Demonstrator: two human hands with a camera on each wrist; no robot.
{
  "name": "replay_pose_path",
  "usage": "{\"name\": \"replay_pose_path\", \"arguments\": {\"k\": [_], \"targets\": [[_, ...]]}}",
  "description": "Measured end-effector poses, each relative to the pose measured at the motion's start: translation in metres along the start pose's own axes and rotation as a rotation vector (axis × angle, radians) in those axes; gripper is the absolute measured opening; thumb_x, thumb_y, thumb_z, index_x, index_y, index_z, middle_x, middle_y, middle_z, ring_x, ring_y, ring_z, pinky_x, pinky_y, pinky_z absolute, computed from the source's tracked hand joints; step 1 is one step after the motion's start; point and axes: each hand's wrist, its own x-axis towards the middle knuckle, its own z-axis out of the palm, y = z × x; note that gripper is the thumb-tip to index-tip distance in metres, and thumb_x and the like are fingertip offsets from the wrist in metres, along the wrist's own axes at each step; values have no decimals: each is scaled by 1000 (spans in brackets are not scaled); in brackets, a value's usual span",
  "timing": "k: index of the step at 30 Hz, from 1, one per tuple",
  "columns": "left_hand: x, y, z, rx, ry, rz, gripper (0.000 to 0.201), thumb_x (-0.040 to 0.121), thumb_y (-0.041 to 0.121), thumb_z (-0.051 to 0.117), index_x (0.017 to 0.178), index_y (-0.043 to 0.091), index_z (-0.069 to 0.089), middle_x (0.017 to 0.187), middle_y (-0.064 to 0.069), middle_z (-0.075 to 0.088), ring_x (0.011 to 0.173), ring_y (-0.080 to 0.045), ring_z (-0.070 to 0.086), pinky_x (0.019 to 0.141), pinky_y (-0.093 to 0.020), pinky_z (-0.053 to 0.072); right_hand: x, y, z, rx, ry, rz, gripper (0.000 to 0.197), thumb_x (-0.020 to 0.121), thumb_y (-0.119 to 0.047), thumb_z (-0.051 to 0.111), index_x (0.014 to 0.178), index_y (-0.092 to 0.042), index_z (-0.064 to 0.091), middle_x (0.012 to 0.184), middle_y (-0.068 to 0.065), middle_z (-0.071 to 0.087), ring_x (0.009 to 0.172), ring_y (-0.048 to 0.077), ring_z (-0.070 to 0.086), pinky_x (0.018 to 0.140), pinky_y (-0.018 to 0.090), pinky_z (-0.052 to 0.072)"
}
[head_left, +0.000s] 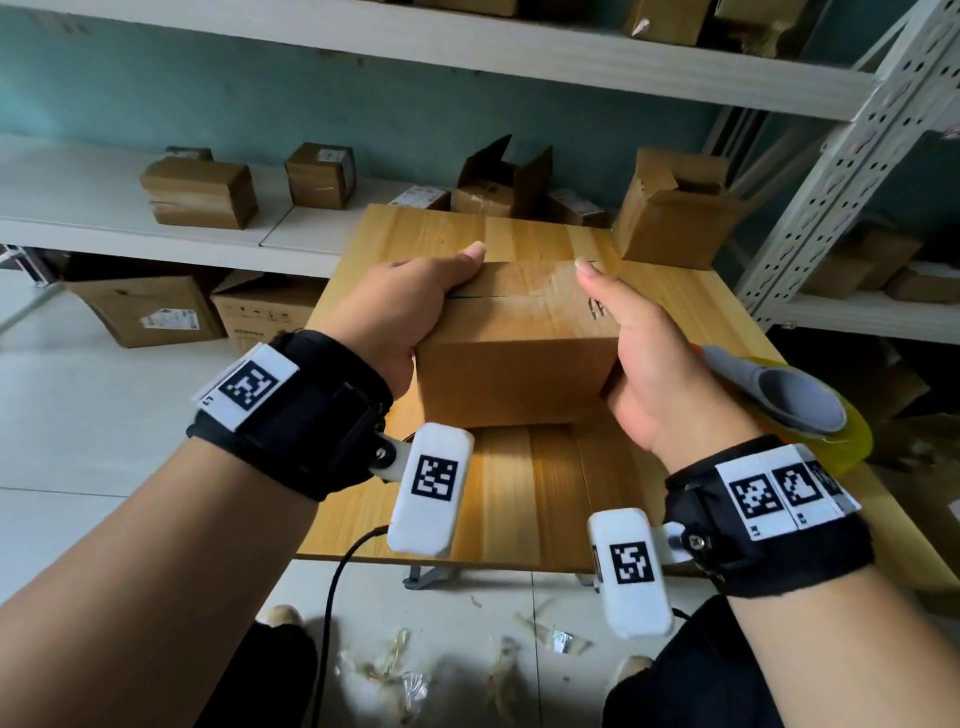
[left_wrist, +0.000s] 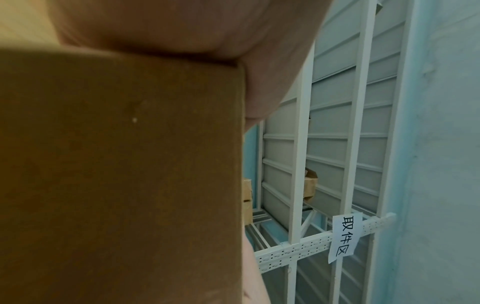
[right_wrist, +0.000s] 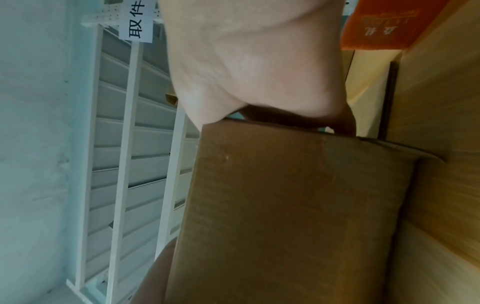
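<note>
Cardboard box (head_left: 514, 353) above desk (head_left: 519, 499): left hand (head_left: 400, 312) at its 9 o'clock, right hand (head_left: 660, 364) at 3 o'clock, fingers of both grasping it, thumbs on top.

My left grip (head_left: 400, 312) showed only its thumb on top of the cardboard box (head_left: 514, 364); its other fingers were hidden behind the box's left side. My right grip (head_left: 660, 364) covered part of the dark print on the box top, so I could not read it. It also hid the near end of a grey and yellow tool (head_left: 795, 400). I could not tell whether the box touched the surface (head_left: 545, 493). In the right wrist view an orange packet (right_wrist: 376, 26) was cut off by the top edge, its lettering blurred.
</note>
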Motion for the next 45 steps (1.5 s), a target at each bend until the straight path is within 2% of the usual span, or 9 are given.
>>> {"name": "replay_pose_path", "arguments": {"k": [3, 7, 14, 19, 27, 31, 35, 42, 45], "targets": [[2, -11, -3, 7, 14, -35, 45, 90, 49, 79, 113, 12, 73, 96, -9, 81, 80, -26, 77, 84, -40, 65, 1, 2, 1, -44, -19, 21, 45, 97, -63, 61, 128, -32, 72, 119, -5, 78, 122, 22, 68, 112, 51, 47], [3, -25, -4, 96, 52, -43, 52, 88, 61, 75, 114, 17, 72, 100, -10, 81, 81, -28, 76, 67, -35, 60, 4, 7, 1, -86, 16, 17, 51, 82, -74, 65, 121, -41, 72, 125, -8, 76, 126, 23, 64, 117, 56, 42], [1, -29, -1, 223, 100, 141, 57, 92, 59, 71, 117, 8, 73, 105, -12, 79, 87, -20, 72, 82, -32, 57, 2, 12, -4, -105, -29, 65, 92, 62, -89, 67, 142, -44, 60, 147, -6, 62, 139, 24, 53, 122, 57, 34], [1, -29, -2, 234, 99, 158, 60, 90, 60, 72, 117, 7, 73, 106, -13, 79, 90, -22, 74, 84, -34, 58, -6, 10, -8, -63, -70, 66, 61, 89, -78, 59, 135, -40, 67, 127, -4, 75, 125, 21, 66, 114, 52, 48], [2, -29, -6, 252, 96, 173, 55, 91, 65, 68, 109, 14, 76, 103, -8, 80, 100, -25, 75, 89, -36, 58, 0, 15, -6, -64, -63, 71, 69, 95, -80, 38, 149, -40, 53, 133, -6, 70, 129, 23, 62, 116, 55, 44], [2, -28, -11, 252, 95, 168, 54, 92, 65, 67, 110, 14, 76, 105, -7, 79, 102, -24, 74, 92, -36, 57, 6, 17, -4, -147, -31, 66, 48, 95, -82, 32, 118, -53, 61, 107, -22, 68, 112, 8, 62, 109, 42, 45], [5, -29, -13, 230, 80, 174, 54, 93, 62, 67, 112, 12, 75, 106, -9, 79, 101, -24, 73, 94, -37, 57, 12, 15, -2, -224, 36, 102, 77, 86, -92, 33, 139, -43, 60, 101, -19, 66, 117, 18, 61, 103, 43, 44], [4, -34, -4, 102, 55, 194, 31, 98, 45, 70, 106, 15, 67, 79, -2, 67, 60, -10, 60, 53, -19, 47, 14, 14, -3, -160, 174, 182, 59, 95, -80, 43, 124, -36, 68, 94, -17, 66, 86, 9, 56, 80, 33, 42], [5, -36, 0, 52, 49, 227, 22, 100, 37, 70, 104, 16, 66, 80, -1, 66, 62, -9, 60, 51, -17, 49, 13, 17, -5, -161, 216, 188, 57, 94, -79, 48, 117, -33, 72, 104, -6, 74, 101, 21, 65, 92, 37, 51]]}}
